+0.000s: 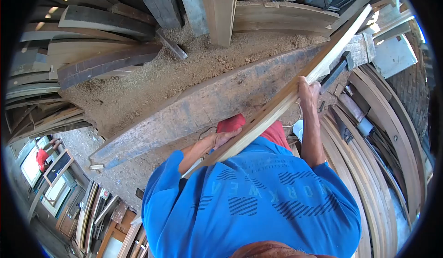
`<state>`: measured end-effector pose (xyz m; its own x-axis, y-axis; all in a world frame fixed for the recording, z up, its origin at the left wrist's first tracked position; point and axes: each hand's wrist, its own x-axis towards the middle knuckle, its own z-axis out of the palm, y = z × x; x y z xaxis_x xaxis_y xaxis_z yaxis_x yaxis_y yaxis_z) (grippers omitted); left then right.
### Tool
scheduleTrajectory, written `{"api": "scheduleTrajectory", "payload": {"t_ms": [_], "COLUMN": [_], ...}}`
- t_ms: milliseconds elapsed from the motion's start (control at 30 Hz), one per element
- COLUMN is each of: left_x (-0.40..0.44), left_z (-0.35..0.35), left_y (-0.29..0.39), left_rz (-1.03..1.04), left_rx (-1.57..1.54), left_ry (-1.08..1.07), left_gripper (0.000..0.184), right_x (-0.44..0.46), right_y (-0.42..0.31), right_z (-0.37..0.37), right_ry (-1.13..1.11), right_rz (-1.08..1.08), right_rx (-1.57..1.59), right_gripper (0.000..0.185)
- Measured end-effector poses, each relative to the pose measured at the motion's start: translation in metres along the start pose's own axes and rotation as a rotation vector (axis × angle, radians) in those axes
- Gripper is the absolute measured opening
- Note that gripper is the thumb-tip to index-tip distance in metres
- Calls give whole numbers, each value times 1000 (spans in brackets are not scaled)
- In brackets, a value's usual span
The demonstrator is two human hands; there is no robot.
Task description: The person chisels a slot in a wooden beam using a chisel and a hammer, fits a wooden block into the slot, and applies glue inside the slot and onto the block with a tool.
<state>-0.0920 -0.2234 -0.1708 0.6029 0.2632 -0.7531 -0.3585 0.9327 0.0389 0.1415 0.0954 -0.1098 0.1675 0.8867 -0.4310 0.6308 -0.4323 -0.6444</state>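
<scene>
A long wooden plank [279, 102] runs diagonally from beside my body up to the upper right. My left hand [226, 138] is closed on its lower part, close to my blue shirt. Farther along, my right hand [309, 89] grips the plank's edge, with the fingers partly hidden. Under and beyond the plank lies a thick, worn wooden beam [184, 112], slanting across the middle of the view. A dark metal clamp-like piece [336, 73] sits at the beam's right end, near my right hand.
Sawdust [134, 101] covers the ground behind the beam. Curved boards [106, 64] are stacked at the upper left, and long boards [364, 179] lie on the right. Upright timbers [221, 13] stand at the top. More wood pieces [110, 212] fill the lower left.
</scene>
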Motion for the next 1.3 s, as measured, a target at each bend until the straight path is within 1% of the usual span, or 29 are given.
{"api": "scheduleTrajectory", "payload": {"t_ms": [33,133,167,233,267,333,400,467,500,567,600,633,667,700,733,767,800,833,867,900,933,967,1000,1033,1067,1133,1167,1267,1300], "left_x": [-1,-8,-14,-29,-46,-72,-83,-91,-94,-108,-123,-137,-136,-137,-140,-136,-125,-117,-113,-110,-108,-104,-102,-99,-97,-96,-95,-85,-82], "left_z": [-1,-11,-12,-25,-29,-25,-35,-61,-68,-61,-52,-18,-13,-11,-10,-16,-26,-34,-38,-41,-45,-47,-49,-51,-48,-43,-45,-47,-42], "left_y": [0,5,8,31,57,89,98,104,104,121,131,140,138,135,131,125,118,113,111,109,105,99,93,93,92,93,92,100,108], "left_rz": [12,82,92,74,4,49,258,328,367,287,245,212,246,275,302,344,392,442,486,526,560,600,635,678,677,680,655,598,574], "left_rx": [25,176,254,440,556,851,865,987,1034,1194,1270,1362,1410,1456,1499,1510,1522,1532,1543,1555,1565,1581,1600,1626,1622,1617,1595,1543,1528], "left_ry": [11,71,91,101,66,129,194,366,463,638,732,905,950,994,1038,1078,1117,1155,1167,1179,1190,1206,1220,1233,1254,1298,1306,1315,1319], "left_gripper": [90,87,86,84,82,78,80,84,87,86,87,70,64,58,52,49,46,44,44,43,43,44,45,46,46,46,46,46,47], "right_x": [-1,3,0,-4,3,25,5,16,11,1,8,18,24,19,6,4,17,33,54,88,109,139,155,141,148,176,191,193,201], "right_y": [-2,6,5,24,36,100,75,92,84,51,55,64,71,62,34,21,34,41,56,88,88,119,119,85,78,85,87,68,82], "right_z": [4,20,15,20,24,50,62,82,87,98,105,111,114,102,76,58,47,32,21,9,-12,-27,-39,-51,-56,-45,-42,-22,-13], "right_ry": [0,10,-85,-153,-168,-277,-362,-470,-475,-517,-545,-574,-603,-660,-716,-766,-741,-654,-458,-180,21,134,183,170,158,195,68,17,79], "right_rz": [-41,33,63,226,287,305,292,277,296,327,361,394,422,364,303,233,249,249,132,-98,-89,-157,-45,107,160,159,219,245,214], "right_rx": [-56,197,366,668,829,1005,1136,1037,1102,1227,1084,937,786,621,454,286,264,260,117,-150,-506,-523,-556,-560,-595,-636,-647,-803,-860], "right_gripper": [34,25,17,15,15,24,32,29,29,30,31,32,33,34,35,36,39,39,38,46,55,65,75,80,82,89,97,102,101]}}
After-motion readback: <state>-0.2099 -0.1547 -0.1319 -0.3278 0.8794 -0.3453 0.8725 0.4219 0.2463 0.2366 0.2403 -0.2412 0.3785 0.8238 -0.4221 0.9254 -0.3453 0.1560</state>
